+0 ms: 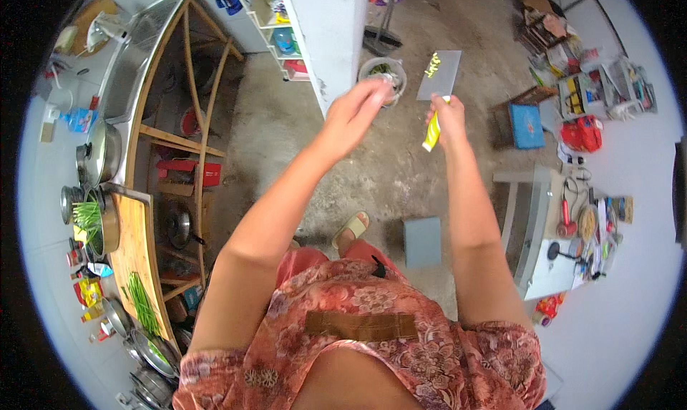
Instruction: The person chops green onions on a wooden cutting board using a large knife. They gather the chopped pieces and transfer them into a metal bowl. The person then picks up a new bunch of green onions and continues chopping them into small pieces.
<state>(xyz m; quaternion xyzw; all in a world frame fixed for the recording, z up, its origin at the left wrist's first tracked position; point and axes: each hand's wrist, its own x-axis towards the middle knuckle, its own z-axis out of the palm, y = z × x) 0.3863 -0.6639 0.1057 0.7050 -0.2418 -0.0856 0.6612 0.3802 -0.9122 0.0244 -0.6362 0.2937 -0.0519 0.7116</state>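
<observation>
My right hand point(448, 117) is closed round the yellow handle of a kitchen cleaver point(441, 80), whose broad blade points away from me, with small yellow-green pieces point(433, 65) lying on it. My left hand point(359, 107) is raised beside it, fingers partly blurred; whether they hold anything cannot be told. Beyond and partly behind this hand stands a round bin point(400, 72) with green scraps inside. On the left, a wooden cutting board point(131, 222) carries a bunch of cut green stalks point(142, 305). More green stalks point(87, 217) stick out of a metal pot point(110, 222).
A wood-framed counter with pots runs along the left. Ahead are a white pillar point(327, 29), a shelf point(263, 21) and a broom with dustpan point(381, 39). A blue-topped stool point(526, 125), a grey stool point(422, 242) and a cluttered table point(553, 222) are to the right.
</observation>
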